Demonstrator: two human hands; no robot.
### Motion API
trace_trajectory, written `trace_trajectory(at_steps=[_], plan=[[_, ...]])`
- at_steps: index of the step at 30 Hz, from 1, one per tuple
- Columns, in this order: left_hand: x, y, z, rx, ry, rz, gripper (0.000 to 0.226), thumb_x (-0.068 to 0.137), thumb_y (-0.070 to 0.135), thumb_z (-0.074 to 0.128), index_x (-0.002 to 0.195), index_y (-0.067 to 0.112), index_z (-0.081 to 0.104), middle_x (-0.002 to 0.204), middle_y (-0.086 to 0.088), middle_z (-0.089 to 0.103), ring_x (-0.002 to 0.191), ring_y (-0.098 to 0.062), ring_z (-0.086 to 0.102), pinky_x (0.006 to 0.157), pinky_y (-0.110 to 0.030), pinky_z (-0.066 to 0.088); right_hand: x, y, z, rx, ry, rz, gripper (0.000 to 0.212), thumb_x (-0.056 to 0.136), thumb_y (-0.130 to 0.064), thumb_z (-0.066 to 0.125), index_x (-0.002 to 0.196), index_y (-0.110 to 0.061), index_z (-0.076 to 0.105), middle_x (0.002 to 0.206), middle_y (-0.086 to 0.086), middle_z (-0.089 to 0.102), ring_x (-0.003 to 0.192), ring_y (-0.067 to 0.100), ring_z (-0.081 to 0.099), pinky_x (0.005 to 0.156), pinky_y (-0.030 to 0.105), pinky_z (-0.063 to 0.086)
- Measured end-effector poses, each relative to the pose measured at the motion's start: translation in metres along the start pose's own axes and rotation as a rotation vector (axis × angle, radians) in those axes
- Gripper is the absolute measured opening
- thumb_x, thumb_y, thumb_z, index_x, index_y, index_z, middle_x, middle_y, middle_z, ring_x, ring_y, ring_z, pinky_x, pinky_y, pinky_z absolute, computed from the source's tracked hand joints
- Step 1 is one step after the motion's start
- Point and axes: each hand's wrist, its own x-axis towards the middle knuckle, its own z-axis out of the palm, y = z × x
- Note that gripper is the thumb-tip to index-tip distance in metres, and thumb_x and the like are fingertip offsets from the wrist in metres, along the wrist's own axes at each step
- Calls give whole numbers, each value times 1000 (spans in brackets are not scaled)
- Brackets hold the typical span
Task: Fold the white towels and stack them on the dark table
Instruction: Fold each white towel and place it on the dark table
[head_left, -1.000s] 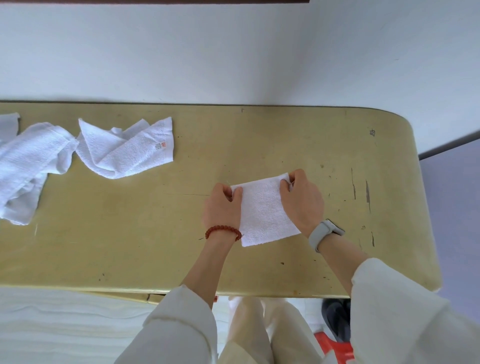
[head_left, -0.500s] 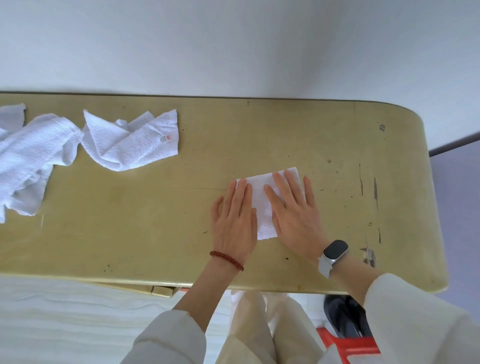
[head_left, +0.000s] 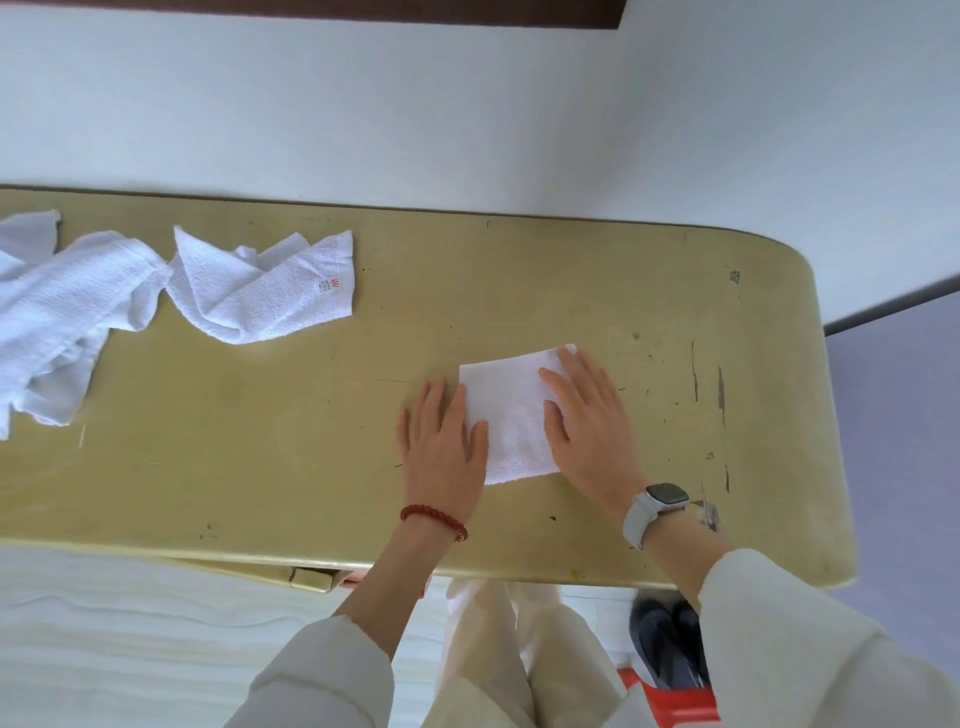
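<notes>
A small folded white towel (head_left: 511, 415) lies flat on the yellowish table (head_left: 260, 467), right of the middle. My left hand (head_left: 444, 447) lies flat with straight fingers at the towel's left edge, partly on the tabletop. My right hand (head_left: 589, 421) presses flat on the towel's right side, fingers straight and spread. Two unfolded white towels lie at the left: a crumpled one with a small red label (head_left: 265, 288), and a bigger rumpled one (head_left: 62, 317) that runs off the left edge of the view.
A white wall (head_left: 467, 114) runs behind the table's far edge. The table's right end (head_left: 810, 415) is rounded, with scratches on its surface. Below the near edge are white bedding (head_left: 130, 634), my legs, a dark shoe (head_left: 670, 644) and something red.
A second ago both hands pinched the towel's far corners. They then laid flat on it. Since half a second ago they have slid apart, uncovering the towel's middle.
</notes>
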Motion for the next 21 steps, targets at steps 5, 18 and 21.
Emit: trace_trajectory(at_steps=[5, 18, 21], plan=[[6, 17, -7, -271, 99, -505, 28, 89, 31, 54, 113, 19, 61, 121, -3, 50, 115, -19, 38, 96, -30, 24, 9, -7, -17, 164, 36, 582, 23, 91, -22, 48, 108, -9, 58, 108, 7, 59, 103, 25, 48, 89, 34, 37], [27, 35, -11, 120, -106, -482, 30, 92, 31, 41, 113, 16, 57, 118, -5, 52, 113, -22, 43, 91, -33, 30, 29, -21, -15, -66, -218, 680, 19, 90, -21, 42, 98, -8, 54, 99, 6, 51, 95, 24, 49, 75, 30, 32], [23, 37, -9, 93, -74, -437, 27, 93, 27, 40, 108, 12, 56, 111, -5, 53, 107, -23, 47, 89, -33, 33, 23, -24, -15, 16, -172, 649, 18, 91, -23, 41, 99, -9, 51, 95, 4, 55, 89, 23, 53, 79, 32, 36]])
